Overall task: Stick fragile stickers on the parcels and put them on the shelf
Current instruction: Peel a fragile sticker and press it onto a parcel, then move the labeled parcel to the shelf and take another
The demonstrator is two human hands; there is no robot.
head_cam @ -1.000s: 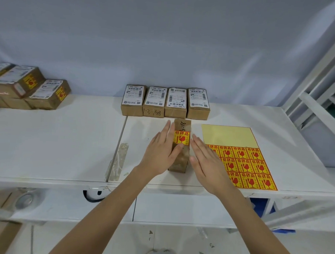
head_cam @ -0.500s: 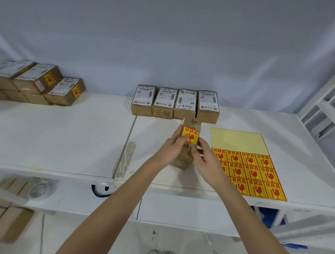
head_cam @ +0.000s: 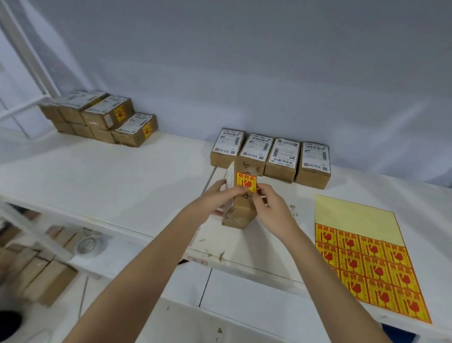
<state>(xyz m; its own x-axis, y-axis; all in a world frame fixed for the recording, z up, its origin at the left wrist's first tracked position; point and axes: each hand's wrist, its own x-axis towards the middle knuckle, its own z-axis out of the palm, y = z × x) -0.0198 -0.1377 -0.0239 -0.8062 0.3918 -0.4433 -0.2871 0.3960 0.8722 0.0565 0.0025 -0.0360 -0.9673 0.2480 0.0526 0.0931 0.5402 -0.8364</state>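
Note:
A small brown cardboard parcel [head_cam: 240,213] with a red-and-yellow fragile sticker [head_cam: 246,182] on its upper face is tilted up off the white table [head_cam: 141,183]. My left hand [head_cam: 213,199] grips its left side and my right hand [head_cam: 272,207] grips its right side. A row of brown parcels with white shipping labels [head_cam: 271,155] stands just behind it. The sticker sheet [head_cam: 366,260] lies flat to the right, its upper part bare yellow backing.
A stack of parcels bearing fragile stickers [head_cam: 105,119] sits at the far left by the wall. White frame bars [head_cam: 23,51] rise at the left. Below the table are cardboard boxes [head_cam: 39,274] and a tape roll [head_cam: 87,245].
Both hands went from lying flat beside the parcel to gripping it and tilting it up off the table. The view has swung to the left, bringing the stickered stack closer.

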